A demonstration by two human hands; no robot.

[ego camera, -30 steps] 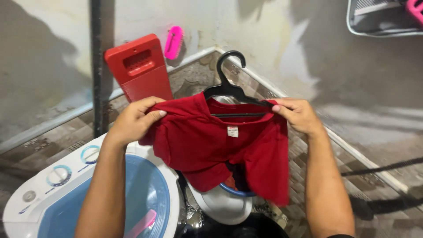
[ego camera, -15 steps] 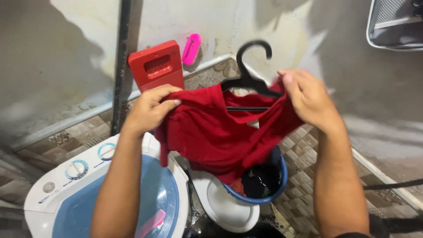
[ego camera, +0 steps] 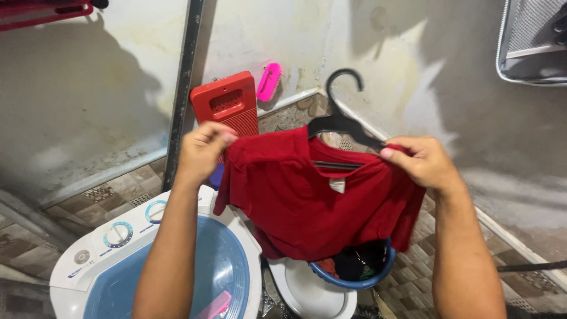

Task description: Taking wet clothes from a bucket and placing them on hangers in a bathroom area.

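I read this as mid-hanging: red shirt (ego camera: pixel 307 207) at centre, above the blue basin (ego camera: pixel 378 273) at 5 o'clock, black hanger (ego camera: pixel 339 121) in its neck; left hand (ego camera: pixel 204 150) and right hand (ego camera: pixel 422 162) pinch the shoulders; next, square the left shoulder; hanger sits more upright than half a second ago

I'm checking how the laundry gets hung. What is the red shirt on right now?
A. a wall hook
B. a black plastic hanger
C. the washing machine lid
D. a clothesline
B: the red shirt is draped over a black plastic hanger, with the left hand and right hand pinching its shoulders.
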